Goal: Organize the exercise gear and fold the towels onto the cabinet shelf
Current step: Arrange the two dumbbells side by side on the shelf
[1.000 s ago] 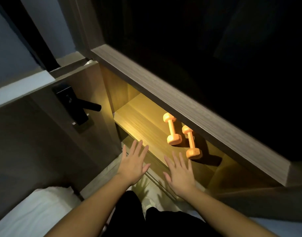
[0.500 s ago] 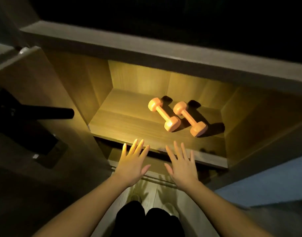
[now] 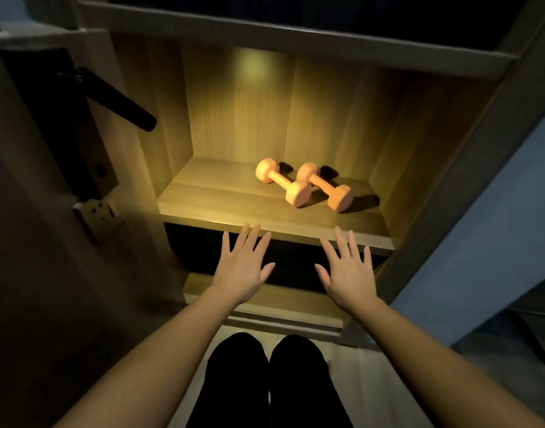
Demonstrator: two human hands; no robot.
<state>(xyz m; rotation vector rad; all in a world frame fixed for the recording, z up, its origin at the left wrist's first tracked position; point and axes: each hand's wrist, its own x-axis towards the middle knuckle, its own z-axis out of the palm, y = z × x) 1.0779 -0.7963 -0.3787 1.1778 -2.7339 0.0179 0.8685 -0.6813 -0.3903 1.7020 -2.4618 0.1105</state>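
Two orange dumbbells [image 3: 298, 193] are parked side by side on the lit cabinet shelf [image 3: 221, 208], toward its 3 o'clock end, with the bars angled roughly from 10 to 4 o'clock. No towels can be seen anywhere. The left hand [image 3: 243, 267] and right hand [image 3: 350, 274] are held palm-down just short of the shelf's front edge, at about 7 and 6 o'clock from the weights. Each grip is spread flat and nothing is held. The dumbbells are probably dense and rigid for their size, with a smooth, maybe slightly slick coating. Each is best taken around the thin middle bar, never by the fat heads.
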